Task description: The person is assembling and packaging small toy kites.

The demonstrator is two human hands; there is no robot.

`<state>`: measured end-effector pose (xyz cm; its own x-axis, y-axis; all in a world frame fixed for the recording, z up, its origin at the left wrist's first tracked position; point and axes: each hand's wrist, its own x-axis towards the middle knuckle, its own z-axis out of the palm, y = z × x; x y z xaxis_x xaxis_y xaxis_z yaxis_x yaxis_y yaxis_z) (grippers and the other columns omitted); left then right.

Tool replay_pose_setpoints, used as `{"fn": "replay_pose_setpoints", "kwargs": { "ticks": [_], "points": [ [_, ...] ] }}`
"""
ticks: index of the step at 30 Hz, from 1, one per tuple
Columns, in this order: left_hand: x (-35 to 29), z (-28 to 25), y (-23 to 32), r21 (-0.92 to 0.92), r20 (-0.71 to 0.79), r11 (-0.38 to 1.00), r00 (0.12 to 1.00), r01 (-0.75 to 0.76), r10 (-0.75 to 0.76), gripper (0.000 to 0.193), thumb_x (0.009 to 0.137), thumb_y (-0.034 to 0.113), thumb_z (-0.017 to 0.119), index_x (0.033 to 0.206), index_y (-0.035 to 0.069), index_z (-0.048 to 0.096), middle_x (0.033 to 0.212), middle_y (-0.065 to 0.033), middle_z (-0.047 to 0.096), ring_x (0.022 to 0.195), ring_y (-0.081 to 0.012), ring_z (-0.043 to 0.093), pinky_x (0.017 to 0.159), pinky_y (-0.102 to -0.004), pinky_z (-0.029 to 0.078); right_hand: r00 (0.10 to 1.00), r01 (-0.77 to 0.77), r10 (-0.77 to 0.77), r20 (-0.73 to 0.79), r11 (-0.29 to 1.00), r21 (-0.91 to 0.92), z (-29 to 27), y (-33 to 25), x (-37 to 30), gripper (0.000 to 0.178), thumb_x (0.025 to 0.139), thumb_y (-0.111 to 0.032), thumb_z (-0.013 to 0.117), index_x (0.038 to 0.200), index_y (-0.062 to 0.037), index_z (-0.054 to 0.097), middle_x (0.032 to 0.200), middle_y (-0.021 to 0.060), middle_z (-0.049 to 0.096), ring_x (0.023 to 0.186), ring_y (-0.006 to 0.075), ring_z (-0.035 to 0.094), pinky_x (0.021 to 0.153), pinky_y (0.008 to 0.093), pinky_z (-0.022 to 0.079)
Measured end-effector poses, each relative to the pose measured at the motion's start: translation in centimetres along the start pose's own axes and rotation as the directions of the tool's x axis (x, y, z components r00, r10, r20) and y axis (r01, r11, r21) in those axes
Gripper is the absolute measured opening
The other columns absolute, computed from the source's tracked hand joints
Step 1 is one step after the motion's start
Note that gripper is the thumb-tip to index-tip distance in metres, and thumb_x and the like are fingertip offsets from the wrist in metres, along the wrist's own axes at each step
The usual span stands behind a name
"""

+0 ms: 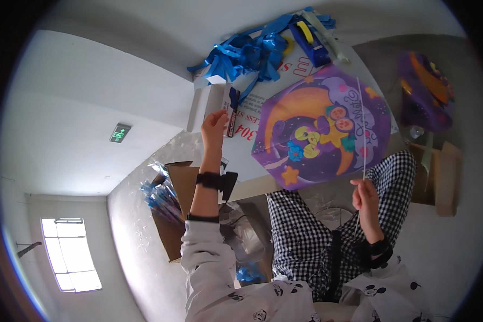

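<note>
My right hand (366,198) is closed around a thin white rod (364,134). The rod runs up across the right part of a purple many-sided printed sheet (316,134), which shows an orange moon, stars and a yellow cartoon figure. This sheet lies on the table, its near edge by my knees. To its left, my left hand (214,122) is raised with the fingers pinched together; what they hold, if anything, is too small to make out. Close to that hand is a small dark blue item (234,99) beside a white box-like piece (213,96).
Blue ribbon strips (252,56) heap at the table's far side, next to a blue tape dispenser (311,45). Another purple printed piece (426,91) is at the right, above an open cardboard box (437,177). At the left, a cardboard box (169,214) holds plastic-wrapped items.
</note>
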<state>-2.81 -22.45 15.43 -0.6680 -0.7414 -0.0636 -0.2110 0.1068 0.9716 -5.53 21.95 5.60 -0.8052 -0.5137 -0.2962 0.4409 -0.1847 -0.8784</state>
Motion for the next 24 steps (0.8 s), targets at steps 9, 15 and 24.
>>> {"fn": "replay_pose_setpoints", "kwargs": {
  "ticks": [9, 15, 24],
  "points": [
    [9.2, -6.8, -8.3, 0.826, -0.011, 0.549, 0.970, -0.128, 0.243, 0.026, 0.084, 0.018, 0.061, 0.103, 0.002, 0.069, 0.093, -0.0190, 0.070, 0.090, -0.0358, 0.067, 0.080, -0.0404, 0.052, 0.981, -0.190, 0.186, 0.049, 0.979, 0.079, -1.1, 2.0, 2.8, 0.027, 0.105, -0.027, 0.042, 0.104, -0.0067, 0.060, 0.062, -0.0040, 0.038, 0.049, 0.0040, 0.031, 0.046, 0.0229, 0.027],
    [11.5, -7.2, -11.0, 0.891, -0.078, 0.449, 0.997, 0.059, 0.024, 0.027, 0.079, 0.018, 0.060, 0.096, 0.000, 0.072, 0.095, -0.0217, 0.070, 0.094, -0.0382, 0.066, 0.082, -0.0436, 0.052, 0.974, -0.226, 0.226, 0.003, 0.974, 0.017, -1.1, 2.5, 2.9, 0.027, 0.105, -0.026, 0.041, 0.105, -0.0062, 0.059, 0.062, -0.0036, 0.037, 0.049, 0.0046, 0.032, 0.046, 0.0234, 0.028],
    [12.2, -2.0, -10.8, 0.973, 0.125, 0.214, 0.981, -0.092, -0.145, 0.031, 0.083, 0.010, 0.054, 0.106, -0.009, 0.063, 0.108, -0.0330, 0.062, 0.108, -0.0452, 0.058, 0.093, -0.0472, 0.047, 0.978, -0.203, 0.200, -0.056, 0.978, -0.054, -1.0, 2.6, 3.0, 0.028, 0.104, -0.029, 0.044, 0.103, -0.0065, 0.061, 0.060, -0.0033, 0.038, 0.049, 0.0053, 0.034, 0.047, 0.0239, 0.030]
  ]
}}
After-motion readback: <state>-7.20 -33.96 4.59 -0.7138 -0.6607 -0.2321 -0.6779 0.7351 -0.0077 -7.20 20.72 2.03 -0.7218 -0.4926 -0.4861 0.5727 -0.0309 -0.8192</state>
